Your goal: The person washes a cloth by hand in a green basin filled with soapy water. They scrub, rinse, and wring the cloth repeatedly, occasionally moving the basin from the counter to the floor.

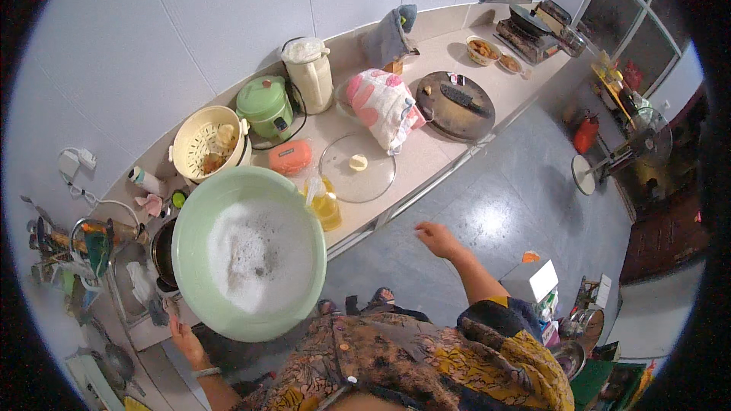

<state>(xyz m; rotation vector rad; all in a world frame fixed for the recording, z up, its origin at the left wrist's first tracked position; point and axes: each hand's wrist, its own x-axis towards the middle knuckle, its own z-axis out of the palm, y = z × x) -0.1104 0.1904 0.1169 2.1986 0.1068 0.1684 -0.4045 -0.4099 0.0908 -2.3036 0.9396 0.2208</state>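
Note:
A large pale green basin [249, 325] with foamy water in it stands at the counter's near left part, before me. Beside its lower left rim is my left hand [185, 339], a bracelet on the wrist; its fingertips are near a small dark item at the sink's edge, and whether they grip anything does not show. Over the floor to the right of the basin hangs my right hand [437, 238], empty with fingers slightly curled. A bottle of yellow liquid [325, 208] and a glass lid [374, 185] lie to the basin's right.
Behind the basin are a cream strainer basket [191, 140], a green rice cooker [264, 104] and a cream jug [311, 77]. Rightward are a patterned cloth [380, 105], a round cutting board [480, 117] with a dark cleaver, and a stove [528, 43]. The sink [123, 291] is left.

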